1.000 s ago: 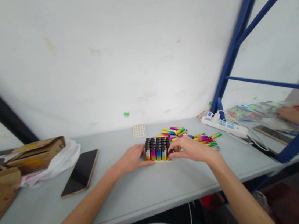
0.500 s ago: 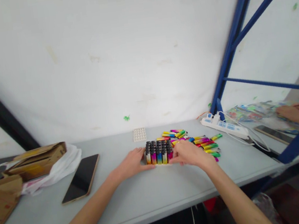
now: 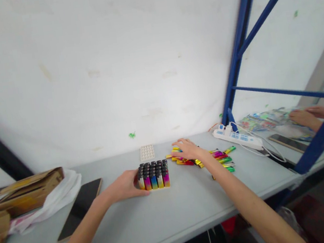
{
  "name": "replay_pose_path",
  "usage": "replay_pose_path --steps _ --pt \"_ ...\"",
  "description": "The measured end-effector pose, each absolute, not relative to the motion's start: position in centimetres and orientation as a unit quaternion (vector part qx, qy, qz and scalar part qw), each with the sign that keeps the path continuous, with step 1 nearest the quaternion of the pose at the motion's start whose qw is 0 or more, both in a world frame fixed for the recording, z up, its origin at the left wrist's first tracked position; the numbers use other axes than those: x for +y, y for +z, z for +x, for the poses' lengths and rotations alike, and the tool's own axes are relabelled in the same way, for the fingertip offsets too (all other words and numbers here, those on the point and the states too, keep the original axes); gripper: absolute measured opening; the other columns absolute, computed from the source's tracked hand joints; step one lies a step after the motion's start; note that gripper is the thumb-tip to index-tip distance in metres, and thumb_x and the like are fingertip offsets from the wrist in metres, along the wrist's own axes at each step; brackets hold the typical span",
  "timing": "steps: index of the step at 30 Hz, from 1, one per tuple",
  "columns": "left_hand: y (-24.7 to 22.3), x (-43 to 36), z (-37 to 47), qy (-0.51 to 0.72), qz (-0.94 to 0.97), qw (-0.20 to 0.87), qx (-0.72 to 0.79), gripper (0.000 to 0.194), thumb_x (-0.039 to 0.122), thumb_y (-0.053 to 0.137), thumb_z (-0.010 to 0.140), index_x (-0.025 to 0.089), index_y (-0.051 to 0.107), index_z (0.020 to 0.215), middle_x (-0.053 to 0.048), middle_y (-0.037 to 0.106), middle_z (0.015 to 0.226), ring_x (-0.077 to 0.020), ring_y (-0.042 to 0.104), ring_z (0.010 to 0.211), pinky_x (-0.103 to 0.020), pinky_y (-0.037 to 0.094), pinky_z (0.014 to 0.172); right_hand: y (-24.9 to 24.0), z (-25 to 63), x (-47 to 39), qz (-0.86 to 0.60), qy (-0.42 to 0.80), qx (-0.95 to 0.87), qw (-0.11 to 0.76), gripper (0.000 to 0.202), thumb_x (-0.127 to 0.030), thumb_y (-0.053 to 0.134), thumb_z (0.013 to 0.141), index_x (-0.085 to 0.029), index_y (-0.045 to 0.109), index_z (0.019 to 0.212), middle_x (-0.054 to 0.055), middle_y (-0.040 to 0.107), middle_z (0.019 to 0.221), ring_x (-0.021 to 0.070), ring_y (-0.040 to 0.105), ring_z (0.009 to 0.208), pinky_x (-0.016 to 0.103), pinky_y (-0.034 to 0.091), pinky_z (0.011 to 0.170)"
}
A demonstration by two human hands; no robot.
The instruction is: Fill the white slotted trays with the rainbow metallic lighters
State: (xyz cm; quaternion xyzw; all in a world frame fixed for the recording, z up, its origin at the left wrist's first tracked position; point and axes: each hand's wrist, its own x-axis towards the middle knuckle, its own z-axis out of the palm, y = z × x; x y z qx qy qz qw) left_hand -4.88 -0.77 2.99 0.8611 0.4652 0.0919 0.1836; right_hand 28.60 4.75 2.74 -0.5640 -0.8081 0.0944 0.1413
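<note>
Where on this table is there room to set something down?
Bare table lies between the upright lighters and the front edge. Another patch lies behind the left hand, between the phone and the white tray. Crowded: the loose lighters around the right hand, and the cardboard box at left.

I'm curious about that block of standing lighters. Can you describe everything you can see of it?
The block of lighters stands upright on the grey table, packed in tight rows, five across the front. The tops are black; the front bodies look shiny, with silver, pink and blue tones, several fading to yellow below. A thin pale edge shows at the base, but what it belongs to is mostly hidden. The left hand curves around the left side, thumb near the front lower corner, apparently touching it.
</note>
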Motion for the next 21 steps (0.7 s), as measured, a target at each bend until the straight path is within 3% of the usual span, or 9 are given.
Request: replay_pose_path --steps 2,4,8,12,15,21 --pt "2.9 -1.3 -5.9 0.087 0.850 0.179 0.487 0.046 0.057 0.075 0.072 0.020 0.068 0.099 -0.003 0.074 0.089 -0.0250 0.067 0.079 -0.030 0.048 0.067 1.9 26.9 5.9 -0.593 0.110 -0.793 0.081 0.082 -0.079 0.045 0.094 -0.029 0.046 0.159 0.020 0.035 0.166 0.0462 0.033 0.151 0.067 0.027 0.118" --pt "2.8 -2.0 -6.9 0.089 0.840 0.175 0.507 0.047 0.059 0.074 0.072 0.020 0.067 0.098 -0.003 0.073 0.088 -0.0254 0.067 0.079 -0.030 0.048 0.066 1.3 25.6 6.3 -0.594 0.116 -0.795 0.053 0.084 -0.083 0.038 0.093 -0.033 0.043 0.160 0.019 0.037 0.165 0.0482 0.033 0.150 0.070 0.027 0.116" --pt "2.8 -3.1 -8.5 0.096 0.813 0.176 0.547 0.043 0.057 0.073 0.072 0.020 0.066 0.094 -0.003 0.073 0.084 -0.0258 0.065 0.074 -0.033 0.048 0.065 0.6 25.1 5.9 -0.565 0.082 -0.820 0.048 0.075 -0.077 0.039 0.097 -0.033 0.048 0.157 0.020 0.049 0.155 0.0449 0.044 0.143 0.065 0.034 0.113" --pt "2.8 -3.3 -8.6 0.107 0.804 0.164 0.561 0.041 0.055 0.073 0.071 0.021 0.067 0.091 -0.003 0.075 0.083 -0.0275 0.067 0.076 -0.034 0.050 0.068 0.4 26.6 4.8 -0.530 0.065 -0.844 0.043 0.065 -0.068 0.040 0.102 -0.035 0.050 0.156 0.017 0.050 0.155 0.0408 0.047 0.141 0.062 0.031 0.116" --pt "2.7 -2.6 -7.6 0.102 0.803 0.136 0.572 0.045 0.062 0.072 0.070 0.021 0.066 0.089 -0.004 0.075 0.081 -0.0287 0.068 0.075 -0.034 0.050 0.067 0.2 28.1 3.6 -0.496 0.058 -0.865 0.053 0.060 -0.064 0.041 0.103 -0.034 0.052 0.155 0.016 0.051 0.155 0.0390 0.046 0.142 0.061 0.029 0.118" --pt "2.4 0.3 -3.5 0.090 0.793 0.109 0.592 0.056 0.069 0.068 0.074 0.022 0.071 0.104 -0.010 0.079 0.096 -0.0329 0.074 0.092 -0.033 0.053 0.075 -0.2 30.8 2.0 -0.420 0.069 -0.900 0.096 0.056 -0.060 0.048 0.104 -0.026 0.062 0.147 0.017 0.058 0.149 0.0345 0.056 0.133 0.051 0.037 0.115"
